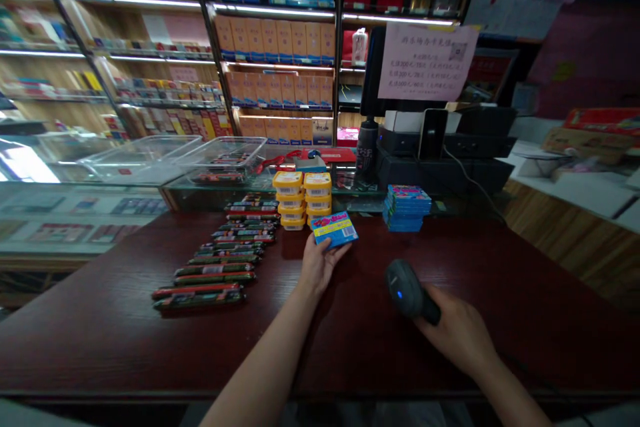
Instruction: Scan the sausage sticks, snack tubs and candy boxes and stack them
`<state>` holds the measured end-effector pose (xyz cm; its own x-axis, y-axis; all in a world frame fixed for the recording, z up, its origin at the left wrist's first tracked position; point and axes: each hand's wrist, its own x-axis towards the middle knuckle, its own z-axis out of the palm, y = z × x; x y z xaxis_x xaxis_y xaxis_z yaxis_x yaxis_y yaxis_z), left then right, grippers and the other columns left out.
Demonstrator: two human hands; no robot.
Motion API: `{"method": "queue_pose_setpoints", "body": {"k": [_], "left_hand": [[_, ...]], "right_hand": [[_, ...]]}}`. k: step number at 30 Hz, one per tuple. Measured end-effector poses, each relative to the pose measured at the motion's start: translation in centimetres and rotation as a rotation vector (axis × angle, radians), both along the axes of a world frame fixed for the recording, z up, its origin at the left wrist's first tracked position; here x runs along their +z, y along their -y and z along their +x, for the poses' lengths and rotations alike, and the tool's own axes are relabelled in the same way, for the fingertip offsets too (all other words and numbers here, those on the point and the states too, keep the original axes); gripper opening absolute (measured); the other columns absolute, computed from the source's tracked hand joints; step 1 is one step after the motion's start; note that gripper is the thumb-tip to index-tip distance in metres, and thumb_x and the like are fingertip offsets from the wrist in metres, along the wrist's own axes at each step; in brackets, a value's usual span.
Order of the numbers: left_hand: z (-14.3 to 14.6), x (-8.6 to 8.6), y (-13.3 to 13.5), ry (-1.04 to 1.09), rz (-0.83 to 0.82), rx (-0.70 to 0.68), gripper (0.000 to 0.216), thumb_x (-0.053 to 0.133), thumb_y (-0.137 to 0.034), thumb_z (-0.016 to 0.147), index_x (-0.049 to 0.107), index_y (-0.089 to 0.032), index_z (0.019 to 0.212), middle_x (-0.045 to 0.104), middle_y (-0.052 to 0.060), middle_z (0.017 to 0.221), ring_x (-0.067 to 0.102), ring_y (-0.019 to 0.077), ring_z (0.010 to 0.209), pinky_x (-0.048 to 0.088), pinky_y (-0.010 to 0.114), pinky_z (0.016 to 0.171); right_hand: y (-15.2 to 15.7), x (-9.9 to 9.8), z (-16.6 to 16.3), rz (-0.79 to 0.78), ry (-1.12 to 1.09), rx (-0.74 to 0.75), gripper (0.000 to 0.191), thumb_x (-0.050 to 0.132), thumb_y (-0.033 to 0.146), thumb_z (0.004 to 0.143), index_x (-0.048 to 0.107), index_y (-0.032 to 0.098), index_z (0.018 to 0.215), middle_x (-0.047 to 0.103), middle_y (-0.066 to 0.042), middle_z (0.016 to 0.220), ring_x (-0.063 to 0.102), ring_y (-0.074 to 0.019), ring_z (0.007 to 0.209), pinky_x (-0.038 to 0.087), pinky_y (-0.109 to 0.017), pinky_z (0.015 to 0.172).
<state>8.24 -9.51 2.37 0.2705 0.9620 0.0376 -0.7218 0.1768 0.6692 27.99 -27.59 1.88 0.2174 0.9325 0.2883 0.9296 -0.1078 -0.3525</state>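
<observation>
My left hand grips a flat blue packet by its lower edge, its yellow strip and barcode turned towards me. It is raised in front of two stacks of yellow-lidded tubs. My right hand is wrapped round the handle of a black barcode scanner with a blue light on its head. The scanner's head is to the right of the packet and apart from it. Behind the scanner stands a pile of similar blue packets. To the left lies a row of dark, stick-shaped packages.
The dark red counter runs across the front. At its back is a glass ledge with clear plastic bins, a black bottle and a monitor bearing a pink notice. A cable hangs at the right. Boxed goods fill the shelves behind.
</observation>
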Motion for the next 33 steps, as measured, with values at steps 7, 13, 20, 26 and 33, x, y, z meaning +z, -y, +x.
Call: {"method": "queue_pose_setpoints", "body": {"k": [7,13,20,26,33], "left_hand": [[0.4,-1.6,0.0,-0.098,0.06,0.023,0.047,0.077,-0.013,0.062,0.051,-0.018,0.101,0.067,0.004,0.098,0.065,0.0207,0.095,0.051,0.048,0.091],[0.4,-1.8,-0.2,-0.108,0.056,0.03,0.052,0.079,-0.015,0.06,0.052,-0.019,0.104,0.067,0.003,0.098,0.065,0.0201,0.094,0.051,0.045,0.09],[0.8,-1.9,-0.3,-0.063,0.088,0.037,0.049,0.079,-0.016,0.057,0.056,-0.018,0.1,0.067,0.006,0.103,0.062,0.0254,0.103,0.048,0.052,0.093],[0.6,-1.6,0.0,-0.073,0.083,0.034,0.048,0.079,-0.016,0.058,0.055,-0.018,0.1,0.067,0.005,0.101,0.063,0.0238,0.101,0.048,0.052,0.094],[0.5,-1.7,0.0,-0.099,0.046,0.023,0.051,0.078,-0.014,0.06,0.053,-0.019,0.104,0.066,0.003,0.099,0.065,0.0209,0.095,0.051,0.047,0.09]], "right_hand": [[0.1,2.4,-0.9,0.094,-0.453,0.128,0.035,0.058,0.037,0.079,0.06,0.017,0.107,0.069,-0.011,0.108,0.064,-0.0233,0.099,0.048,-0.035,0.088],[-0.1,2.4,-1.9,0.074,-0.558,0.064,0.037,0.064,0.042,0.073,0.063,0.016,0.099,0.072,-0.009,0.088,0.068,-0.024,0.084,0.053,-0.034,0.075],[0.1,2.7,-2.0,0.085,-0.579,0.079,0.034,0.062,0.046,0.074,0.066,0.017,0.092,0.058,0.003,0.046,0.062,-0.0188,0.052,0.047,-0.026,0.048],[0.3,3.0,-2.3,0.05,-0.568,0.077,0.035,0.061,0.047,0.074,0.066,0.017,0.092,0.058,0.002,0.046,0.06,-0.0181,0.048,0.047,-0.027,0.047],[0.5,3.1,-1.8,0.106,-0.485,0.1,0.038,0.062,0.043,0.073,0.062,0.017,0.101,0.071,-0.01,0.096,0.067,-0.0236,0.088,0.051,-0.032,0.075]]}}
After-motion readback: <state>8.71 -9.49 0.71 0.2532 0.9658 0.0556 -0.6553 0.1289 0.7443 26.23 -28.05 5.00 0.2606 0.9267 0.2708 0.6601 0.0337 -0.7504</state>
